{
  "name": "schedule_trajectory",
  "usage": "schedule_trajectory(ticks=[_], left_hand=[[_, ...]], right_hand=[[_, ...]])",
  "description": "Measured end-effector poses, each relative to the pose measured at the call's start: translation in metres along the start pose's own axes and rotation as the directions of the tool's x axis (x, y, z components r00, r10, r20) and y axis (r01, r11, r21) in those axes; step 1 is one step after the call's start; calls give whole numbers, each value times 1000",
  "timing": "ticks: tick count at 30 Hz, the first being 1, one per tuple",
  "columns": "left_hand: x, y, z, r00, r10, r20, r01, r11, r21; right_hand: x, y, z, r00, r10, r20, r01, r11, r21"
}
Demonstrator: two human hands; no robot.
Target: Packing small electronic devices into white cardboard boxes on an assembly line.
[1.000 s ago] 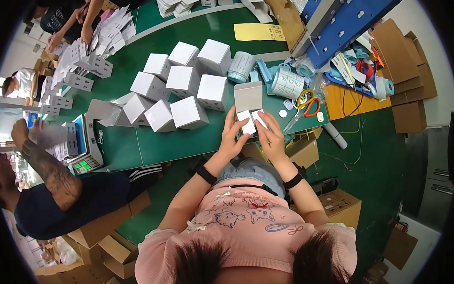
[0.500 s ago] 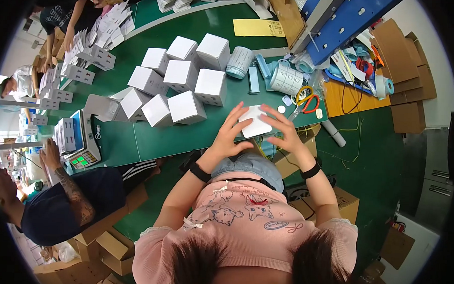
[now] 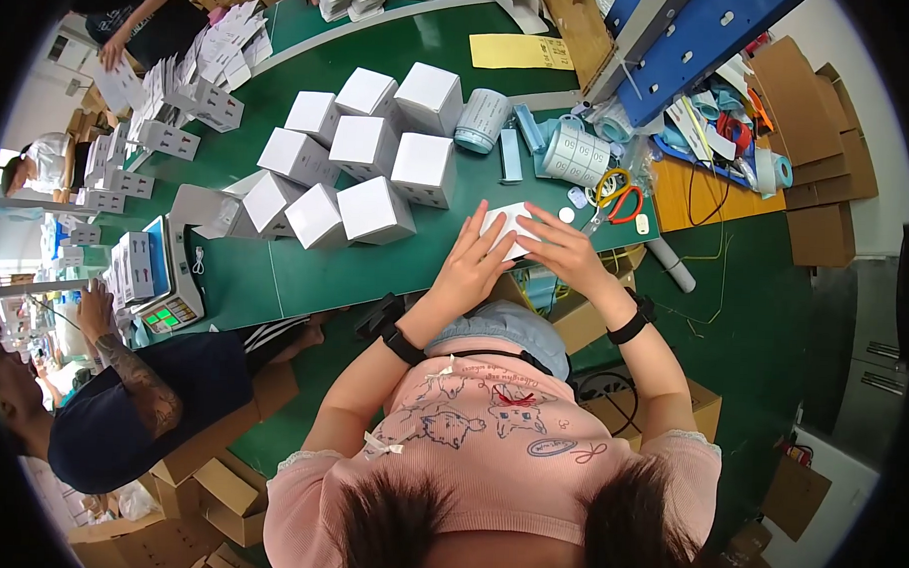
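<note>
Things are carried by a green table (image 3: pixel 244 287). White boxes (image 3: pixel 364 146) are grouped in its middle, and a single box (image 3: pixel 507 218) is seen at the near edge. A scale (image 3: pixel 181 286) is set at the left, a yellow sheet (image 3: pixel 521 52) at the far side; label rolls (image 3: pixel 482 120) and scissors (image 3: pixel 611 200) are laid at the right.

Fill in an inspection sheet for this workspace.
Surface: green table, partly covered with boxes.
Job's things: white box at the near edge; closed white boxes grouped to its left, an open box at their left end.
Clutter: label rolls and scissors on the table.
Hands: left hand and right hand, fingers extended over the white box.
Cables: white cable beside a scale.
Surroundings: cardboard boxes right; co-worker left.
</note>
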State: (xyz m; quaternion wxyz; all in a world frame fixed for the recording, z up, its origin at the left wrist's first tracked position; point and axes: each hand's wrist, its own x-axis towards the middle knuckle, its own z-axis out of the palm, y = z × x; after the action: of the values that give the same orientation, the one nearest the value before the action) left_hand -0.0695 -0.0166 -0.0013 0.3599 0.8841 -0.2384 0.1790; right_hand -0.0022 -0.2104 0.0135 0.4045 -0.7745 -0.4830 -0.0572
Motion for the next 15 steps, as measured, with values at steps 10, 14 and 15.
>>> schedule_trajectory(ticks=[10,14,15], left_hand=[[-9,5,15,998,-1,-59,-1,999,-35],[-10,4,16,999,35,-23,-34,998,49],[-11,3,16,999,33,-22,-32,998,49]], right_hand=[[-9,-2,-2,999,7,35,-8,1000,28],[-13,2,-6,996,-12,87,9,999,37],[-13,2,-6,994,-19,106,16,999,34]])
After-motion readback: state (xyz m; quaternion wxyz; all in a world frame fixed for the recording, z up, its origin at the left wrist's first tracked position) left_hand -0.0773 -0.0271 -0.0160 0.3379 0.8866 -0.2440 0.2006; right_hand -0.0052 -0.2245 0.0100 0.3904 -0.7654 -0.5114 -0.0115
